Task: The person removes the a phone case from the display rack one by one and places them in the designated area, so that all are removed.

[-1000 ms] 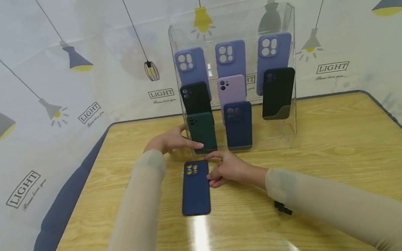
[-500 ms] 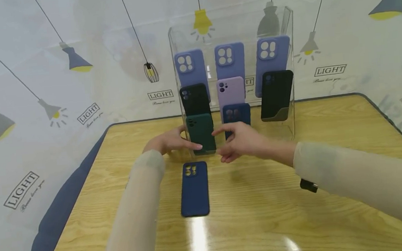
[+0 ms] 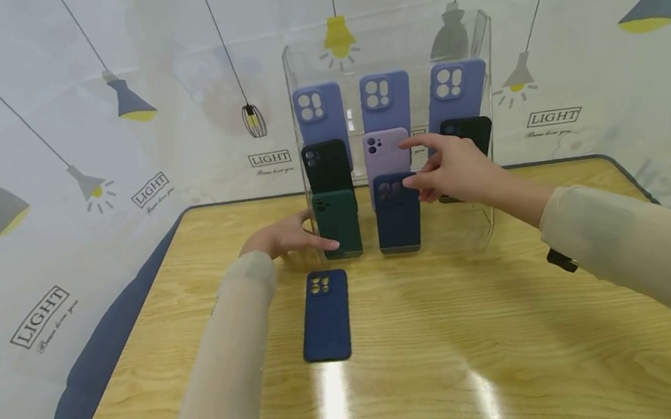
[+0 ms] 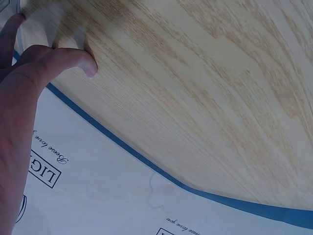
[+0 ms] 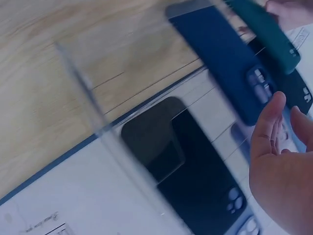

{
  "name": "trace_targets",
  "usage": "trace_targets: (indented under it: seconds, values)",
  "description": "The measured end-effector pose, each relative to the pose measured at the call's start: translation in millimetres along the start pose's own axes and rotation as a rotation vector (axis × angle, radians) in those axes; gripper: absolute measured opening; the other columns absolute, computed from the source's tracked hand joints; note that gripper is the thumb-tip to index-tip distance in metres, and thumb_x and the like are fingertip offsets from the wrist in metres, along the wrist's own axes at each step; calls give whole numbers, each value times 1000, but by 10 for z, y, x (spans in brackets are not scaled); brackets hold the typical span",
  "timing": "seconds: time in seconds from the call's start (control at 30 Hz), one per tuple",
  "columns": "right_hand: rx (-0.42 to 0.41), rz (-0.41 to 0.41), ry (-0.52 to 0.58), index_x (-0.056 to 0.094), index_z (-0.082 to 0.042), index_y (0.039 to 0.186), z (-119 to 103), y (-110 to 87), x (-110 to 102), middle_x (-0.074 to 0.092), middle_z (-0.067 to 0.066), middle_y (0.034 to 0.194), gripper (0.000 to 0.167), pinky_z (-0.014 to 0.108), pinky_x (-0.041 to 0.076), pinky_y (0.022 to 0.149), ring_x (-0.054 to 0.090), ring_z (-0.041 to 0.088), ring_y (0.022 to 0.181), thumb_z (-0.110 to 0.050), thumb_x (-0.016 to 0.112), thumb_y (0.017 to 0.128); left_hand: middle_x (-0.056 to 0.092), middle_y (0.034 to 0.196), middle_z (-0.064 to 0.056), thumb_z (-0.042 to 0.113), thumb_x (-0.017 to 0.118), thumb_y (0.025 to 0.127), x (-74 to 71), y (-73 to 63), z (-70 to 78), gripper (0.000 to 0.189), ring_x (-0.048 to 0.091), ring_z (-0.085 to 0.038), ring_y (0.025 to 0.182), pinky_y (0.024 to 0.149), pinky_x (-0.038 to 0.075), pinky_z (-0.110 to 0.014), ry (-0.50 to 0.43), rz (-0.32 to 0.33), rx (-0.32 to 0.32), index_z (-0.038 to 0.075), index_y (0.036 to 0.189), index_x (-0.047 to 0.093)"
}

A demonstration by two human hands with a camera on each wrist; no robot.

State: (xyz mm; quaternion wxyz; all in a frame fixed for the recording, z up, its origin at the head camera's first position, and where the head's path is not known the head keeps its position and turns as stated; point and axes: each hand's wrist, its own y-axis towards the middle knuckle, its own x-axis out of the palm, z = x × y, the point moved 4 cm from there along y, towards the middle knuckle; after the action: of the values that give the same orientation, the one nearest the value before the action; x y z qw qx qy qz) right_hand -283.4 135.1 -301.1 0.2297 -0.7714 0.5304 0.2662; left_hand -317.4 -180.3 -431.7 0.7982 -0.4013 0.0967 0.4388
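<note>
A clear acrylic display stand holds phone cases in tiers. My left hand grips its lower left side, the thumb lying before the green phone case; its other fingers are partly hidden. In front of the stand, my right hand is raised with thumb and index finger apart, holding nothing. The index fingertip is over the pink phone case, and the thumb is by the upper right edge of the upright navy phone case. Another navy phone case lies flat on the table, camera holes away from me.
Three lavender cases fill the top tier, among them the left lavender case. A black case stands behind the green one; another black case is partly behind my right hand. The wooden table meets a printed backdrop.
My right hand has moved up and to the right, from beside the flat navy case, past the green case, to the upright navy and pink cases. My left hand has stayed put.
</note>
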Motion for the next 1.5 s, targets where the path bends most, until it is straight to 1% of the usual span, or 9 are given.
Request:
trace_targets:
  seconds: [0.17,0.3,0.43,0.63,0.93,1.13,1.27,1.4,1.5]
  values:
    - [-1,19,-85,46,-25,161,149,29,-36,81,14,96,66,40,68,75,78,17,73,-24,75,101,5,182,-4,57,89,81,-4,-7,1,131,18,-39,166,130,26,-68,2,1,-2,29,173,0]
    - [-6,14,-137,43,-25,162,250,40,32,81,15,94,69,36,67,71,77,17,69,-22,76,101,6,182,-4,58,89,81,-1,0,-2,131,18,-39,166,129,27,-70,-5,-3,-7,31,173,0]
    - [-29,5,-173,40,-25,164,312,27,114,81,11,89,72,38,66,72,77,17,67,-20,75,101,6,182,-5,58,89,82,1,1,-5,131,19,-40,166,128,27,-70,-3,-7,-12,30,173,0]
    - [-74,25,-215,44,-22,160,392,14,190,80,8,87,65,39,66,69,77,21,66,-17,73,102,5,182,-6,56,88,83,4,-8,12,130,16,-39,167,131,25,-67,0,-7,-5,28,173,-2]
    - [-98,27,-163,36,-23,165,529,-15,312,82,17,104,71,37,66,66,76,18,67,-13,70,104,6,182,-5,56,88,83,6,-5,13,129,17,-38,166,130,26,-67,-8,-7,-11,29,173,-1]
    - [-126,56,-170,33,-24,167,577,-36,378,80,22,113,73,36,66,67,76,15,70,-10,69,104,5,182,-4,56,88,83,-11,13,2,130,17,-37,167,130,28,-66,-18,-12,-21,30,173,-2]
    - [-156,89,-168,32,-24,167,607,-58,439,79,23,115,74,35,64,65,77,17,70,-8,68,104,4,182,-4,56,89,82,-12,12,-9,131,16,-37,167,130,28,-66,-18,-8,-18,30,173,-2]
    - [-202,122,-161,33,-21,167,634,-72,480,79,25,113,76,33,64,61,75,19,63,-4,69,102,4,182,-4,57,89,82,-4,4,-3,132,16,-36,167,131,27,-65,-16,-7,-14,30,173,-2]
    - [-206,137,-152,32,-20,166,682,-66,503,78,26,113,76,31,62,58,73,18,58,-3,69,102,4,182,-4,57,89,82,4,-5,6,132,16,-36,167,131,26,-65,-15,-8,-10,30,173,-2]
